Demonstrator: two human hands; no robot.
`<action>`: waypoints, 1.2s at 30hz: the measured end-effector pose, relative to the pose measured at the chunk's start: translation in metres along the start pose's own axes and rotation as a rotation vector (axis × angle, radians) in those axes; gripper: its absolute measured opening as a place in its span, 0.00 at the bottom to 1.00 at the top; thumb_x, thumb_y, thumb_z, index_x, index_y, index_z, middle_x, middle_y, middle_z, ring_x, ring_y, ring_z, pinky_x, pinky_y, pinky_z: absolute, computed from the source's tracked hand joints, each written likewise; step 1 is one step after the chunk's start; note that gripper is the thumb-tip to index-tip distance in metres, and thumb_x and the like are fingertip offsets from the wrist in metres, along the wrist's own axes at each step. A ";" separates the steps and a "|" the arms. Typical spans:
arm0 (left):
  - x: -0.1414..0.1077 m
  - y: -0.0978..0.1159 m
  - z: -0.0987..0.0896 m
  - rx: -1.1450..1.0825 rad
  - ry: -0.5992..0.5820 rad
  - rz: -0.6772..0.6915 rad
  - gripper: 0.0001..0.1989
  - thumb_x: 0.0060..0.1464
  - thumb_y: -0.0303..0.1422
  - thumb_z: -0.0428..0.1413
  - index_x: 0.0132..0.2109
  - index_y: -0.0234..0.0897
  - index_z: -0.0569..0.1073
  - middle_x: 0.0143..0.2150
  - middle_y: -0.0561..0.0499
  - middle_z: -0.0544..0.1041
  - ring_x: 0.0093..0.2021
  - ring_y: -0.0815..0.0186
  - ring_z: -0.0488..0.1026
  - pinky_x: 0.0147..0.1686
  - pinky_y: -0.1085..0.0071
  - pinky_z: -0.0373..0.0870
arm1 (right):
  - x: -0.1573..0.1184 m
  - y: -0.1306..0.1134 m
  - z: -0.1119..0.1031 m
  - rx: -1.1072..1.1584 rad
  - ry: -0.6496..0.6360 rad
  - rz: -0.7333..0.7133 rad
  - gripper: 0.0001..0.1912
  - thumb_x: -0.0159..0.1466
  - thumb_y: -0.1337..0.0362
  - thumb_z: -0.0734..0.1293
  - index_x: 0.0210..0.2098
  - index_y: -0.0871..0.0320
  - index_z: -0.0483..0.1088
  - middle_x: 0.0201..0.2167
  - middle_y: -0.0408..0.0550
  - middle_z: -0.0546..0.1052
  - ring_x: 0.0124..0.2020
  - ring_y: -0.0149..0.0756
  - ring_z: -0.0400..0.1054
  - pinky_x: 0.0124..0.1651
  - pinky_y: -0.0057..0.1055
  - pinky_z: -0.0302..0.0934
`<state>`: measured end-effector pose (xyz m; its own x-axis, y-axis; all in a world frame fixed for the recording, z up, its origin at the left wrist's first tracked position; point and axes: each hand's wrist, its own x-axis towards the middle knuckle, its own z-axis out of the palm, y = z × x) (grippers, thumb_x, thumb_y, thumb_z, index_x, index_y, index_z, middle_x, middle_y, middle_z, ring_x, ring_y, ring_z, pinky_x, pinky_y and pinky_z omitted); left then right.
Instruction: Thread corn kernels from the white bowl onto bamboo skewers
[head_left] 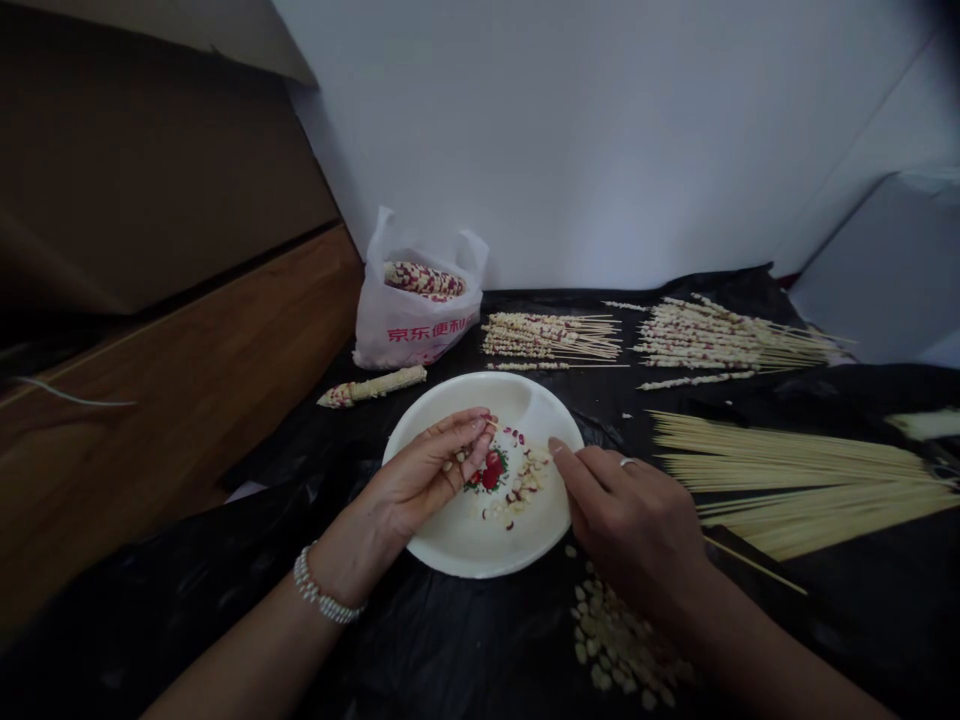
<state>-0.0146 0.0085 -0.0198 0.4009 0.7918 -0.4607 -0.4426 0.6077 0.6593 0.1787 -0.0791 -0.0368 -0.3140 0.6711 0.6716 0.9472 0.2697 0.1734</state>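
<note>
My left hand (427, 465) is over the left part of a white bowl (409, 545), with thumb and fingertips pinched on a corn kernel. A few more kernels show in its curled fingers. My right hand (637, 510) is closed on a thin bamboo skewer (757, 563) at the bowl's right edge. The skewer's back end sticks out behind that hand, and its tip seems to reach the left fingertips. Loose corn kernels (529, 475), pale and dark red, lie in the bowl around a printed red flower.
Behind the bowl stand a plastic bag (416, 325) of corn cobs and a partly stripped cob (375, 386). Threaded skewers lie in a middle pile (525, 335) and a right pile (697, 340). Bare skewers (795, 480) fan out at right; pale kernels (619, 640) are heaped in front.
</note>
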 end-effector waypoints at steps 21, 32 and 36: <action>-0.003 0.002 0.007 0.029 0.015 0.042 0.12 0.47 0.18 0.60 0.39 0.34 0.76 0.35 0.49 0.78 0.33 0.72 0.76 0.34 0.81 0.75 | 0.000 -0.001 0.000 0.006 -0.022 0.016 0.14 0.62 0.70 0.62 0.47 0.63 0.71 0.27 0.44 0.73 0.25 0.30 0.62 0.30 0.31 0.49; -0.001 0.000 0.002 -0.041 0.020 0.010 0.10 0.48 0.18 0.60 0.38 0.32 0.77 0.37 0.48 0.79 0.36 0.72 0.77 0.40 0.80 0.74 | -0.001 -0.001 -0.001 0.021 0.005 0.013 0.14 0.62 0.69 0.62 0.47 0.63 0.71 0.27 0.44 0.73 0.25 0.30 0.61 0.29 0.32 0.49; -0.002 0.000 0.002 -0.045 0.019 0.018 0.11 0.47 0.18 0.60 0.39 0.32 0.77 0.37 0.48 0.79 0.36 0.71 0.76 0.40 0.80 0.74 | -0.001 -0.001 -0.001 0.021 -0.010 0.018 0.15 0.62 0.69 0.63 0.48 0.63 0.71 0.27 0.44 0.73 0.25 0.31 0.62 0.30 0.32 0.49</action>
<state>-0.0135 0.0072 -0.0177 0.3776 0.8036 -0.4601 -0.4857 0.5949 0.6405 0.1776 -0.0804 -0.0368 -0.2975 0.6828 0.6673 0.9512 0.2718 0.1459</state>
